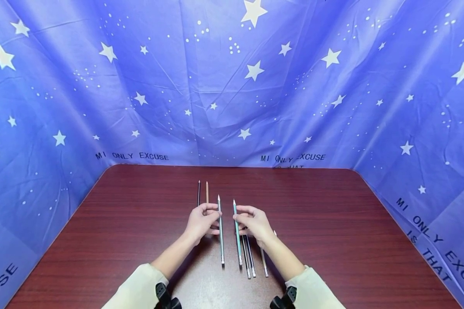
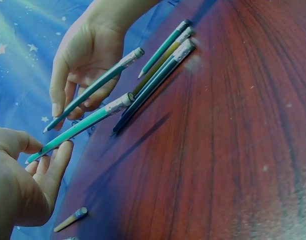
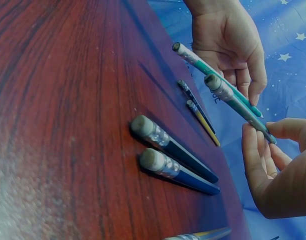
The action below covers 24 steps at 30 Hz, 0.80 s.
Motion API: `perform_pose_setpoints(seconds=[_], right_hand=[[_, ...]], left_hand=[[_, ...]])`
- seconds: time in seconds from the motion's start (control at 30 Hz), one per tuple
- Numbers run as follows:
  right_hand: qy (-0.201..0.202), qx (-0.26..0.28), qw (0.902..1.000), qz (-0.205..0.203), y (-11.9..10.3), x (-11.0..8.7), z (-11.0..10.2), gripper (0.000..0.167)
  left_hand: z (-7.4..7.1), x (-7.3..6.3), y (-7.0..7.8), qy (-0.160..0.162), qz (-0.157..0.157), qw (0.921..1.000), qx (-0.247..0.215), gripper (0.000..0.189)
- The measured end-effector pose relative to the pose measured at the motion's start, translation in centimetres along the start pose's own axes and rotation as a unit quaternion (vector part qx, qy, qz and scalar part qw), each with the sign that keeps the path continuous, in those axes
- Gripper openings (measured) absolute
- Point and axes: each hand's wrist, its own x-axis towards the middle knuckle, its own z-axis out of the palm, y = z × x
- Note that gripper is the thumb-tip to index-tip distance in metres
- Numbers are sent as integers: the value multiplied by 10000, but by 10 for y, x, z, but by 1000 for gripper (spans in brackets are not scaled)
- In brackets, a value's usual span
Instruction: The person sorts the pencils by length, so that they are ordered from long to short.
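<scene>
Between thumb and fingertips, my left hand pinches a green pencil, eraser end toward me and sharpened tip pointing away. Opposite it, my right hand pinches a teal pencil, held the same way. The two pencils run nearly side by side with a narrow gap, raised over the table. In the left wrist view, the left hand's pencil has a silver ferrule and a worn eraser. The right wrist view shows the right hand's pencil close to the other, its eraser end toward the camera.
On the brown table, a dark pencil and a tan pencil lie beyond my left hand. Two dark pencils lie together by my right hand, with another pencil under that forearm. A blue starry curtain surrounds the table.
</scene>
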Motion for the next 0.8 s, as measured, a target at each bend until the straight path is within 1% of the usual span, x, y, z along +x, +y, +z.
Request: perform_pose_setpoints(seconds=[0.2, 0.33, 0.4, 0.47, 0.57, 0.63, 0.7, 0.8], right_hand=[[-51, 28, 10000, 16, -4, -2, -1, 44], [-68, 66, 10000, 12, -6, -3, -2, 46], [-58, 85, 9999, 8, -6, -2, -3, 46], [-41, 117, 9999, 5, -6, -1, -3, 46], [-26, 145, 9999, 0, -5, -1, -3, 45], [-34, 144, 9999, -11, -6, -2, -3, 45], [-38, 133, 9999, -18, -6, -3, -3, 45], [-29, 116, 9999, -19, -7, -4, -3, 45]], left_hand=[[-3, 5, 5, 90, 40, 10000, -9, 31], [-7, 9, 12, 211, 90, 9997, 49, 31], [-9, 13, 14, 243, 156, 9995, 109, 31], [-9, 12, 21, 263, 178, 9993, 173, 32], [-10, 16, 25, 305, 250, 9990, 217, 32], [-10, 19, 27, 346, 266, 9987, 257, 33], [-11, 26, 23, 398, 301, 9984, 282, 33], [-12, 32, 24, 457, 300, 9980, 317, 33]])
